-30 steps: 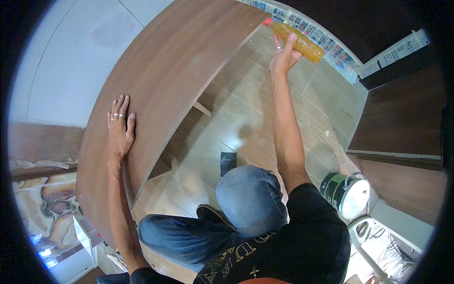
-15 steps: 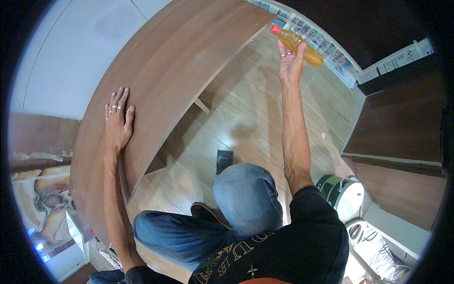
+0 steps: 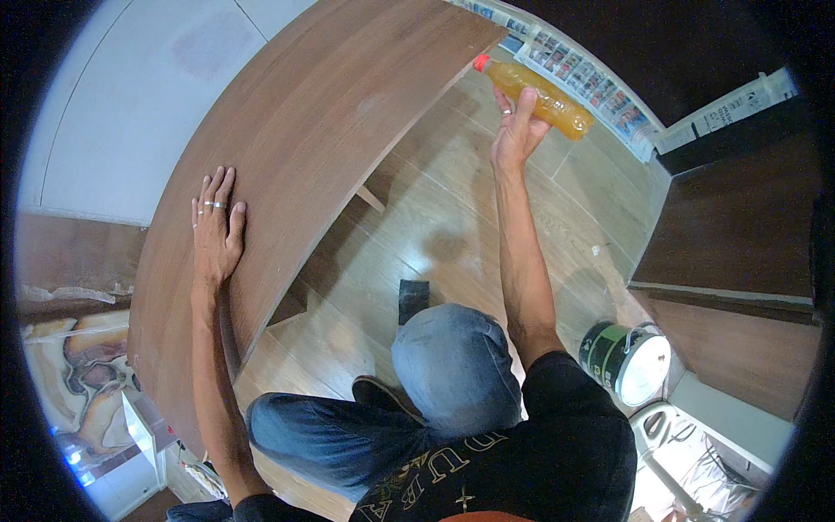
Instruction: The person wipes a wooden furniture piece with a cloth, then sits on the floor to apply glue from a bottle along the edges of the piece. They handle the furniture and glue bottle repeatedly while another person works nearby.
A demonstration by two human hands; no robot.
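Observation:
My right hand, arm stretched forward, grips a clear plastic bottle of yellow-amber liquid with a red cap. The bottle is held tilted almost on its side, its cap toward the left near the far end of a long brown wooden panel. Flat on that panel rests my left hand, fingers out and rings on them, holding nothing. Part of the bottle's underside is hidden behind my right fingers.
A small dark rectangular piece lies on the wood-look floor by my knee. To the right stands a green and black bucket with a white lid. Newspaper lines the base of the far dark wall. Brown cabinet fronts rise at right.
My right hand has brought the bottle slightly left and nearer to me. My left hand stays on the panel, almost unmoved.

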